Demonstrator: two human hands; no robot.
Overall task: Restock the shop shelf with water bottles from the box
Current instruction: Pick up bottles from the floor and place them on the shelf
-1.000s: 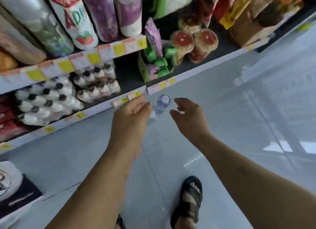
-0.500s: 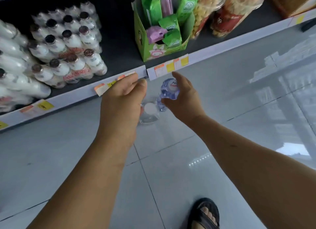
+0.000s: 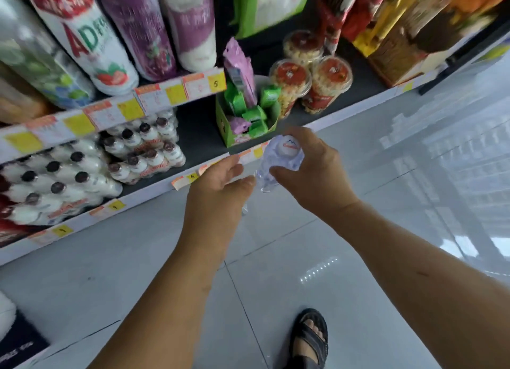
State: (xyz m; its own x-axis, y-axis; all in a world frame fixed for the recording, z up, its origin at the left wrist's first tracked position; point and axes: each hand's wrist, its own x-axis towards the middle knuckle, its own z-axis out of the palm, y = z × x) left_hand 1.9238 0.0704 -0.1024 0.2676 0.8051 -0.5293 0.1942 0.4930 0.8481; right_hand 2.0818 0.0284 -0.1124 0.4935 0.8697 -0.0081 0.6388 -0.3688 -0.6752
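A clear water bottle (image 3: 278,159) with a white printed cap is gripped near its top by my right hand (image 3: 317,175), in front of the bottom shelf's edge (image 3: 154,192). My left hand (image 3: 218,192) is curled just left of it, thumb tip against the bottle's body. A sliver of clear plastic (image 3: 244,210) shows under the left palm, apparently a second bottle, mostly hidden. The box of bottles is out of view.
The dark bottom shelf (image 3: 198,137) holds shrink-wrapped packs of white drink bottles (image 3: 143,150) on the left, a green carton of sachets (image 3: 248,120) and snack cups (image 3: 309,84) to the right. Tall drink bottles (image 3: 91,46) stand on the shelf above. My sandalled foot (image 3: 310,338) is on the tiled floor.
My right hand has closed over the bottle's top and lifted it slightly. The view has tilted back up, so the upper shelf shows again. The left hand stays beside the bottle.
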